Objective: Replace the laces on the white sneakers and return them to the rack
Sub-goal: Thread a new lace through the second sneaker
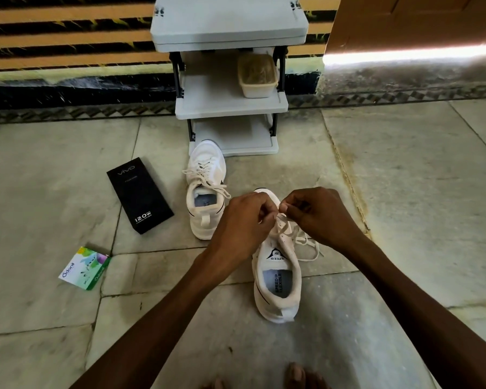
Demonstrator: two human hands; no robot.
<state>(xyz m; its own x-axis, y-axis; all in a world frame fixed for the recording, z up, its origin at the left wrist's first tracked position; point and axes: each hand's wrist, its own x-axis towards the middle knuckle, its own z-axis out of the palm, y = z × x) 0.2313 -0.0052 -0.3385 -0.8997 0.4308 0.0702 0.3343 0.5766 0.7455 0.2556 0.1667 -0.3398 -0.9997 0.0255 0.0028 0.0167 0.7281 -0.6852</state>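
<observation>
Fingertips (pixel 267 218) of the L hand (pixel 242 220) & fingertips (pixel 285 207) of the R hand (pixel 317 214) meet over the front half of the near shoe. Both sets are curled tight, each pinching the off-white flat lace (pixel 281 223) btwn thumb & fingers, and the two pinches nearly touch. Which eyelet the lace sits at: can't tell, the hands cover it. Below the pinch the lace crosses the tongue, and its loose ends trail off the shoe's R side onto the grey stone-tile floor (pixel 404 192).

The lace belongs to the near white fabric sneaker w/ black trim (pixel 278 276). It stands sole-down on the floor, heel toward the person, toe toward the rack. There's a black "SPEED" logo on the tongue & a printed grey insole.

The second white sneaker (pixel 206 192) stands upright just beyond & to the L, near the L hand. It's laced, w/ ends splayed loose, and its toe is at the front of the bottom shelf.

The pale grey three-tier plastic rack w/ black posts (pixel 230 105) stands at the wall. A beige plastic tub (pixel 257 75) sits on the R side of the mid shelf.

A black rectangular "vivo" box (pixel 140 195) lies flat L of the far sneaker. A green-white "Odonil" packet (pixel 84 268) lies nearer, further L. Bare toes (pixel 296 374) show at the bottom edge.
</observation>
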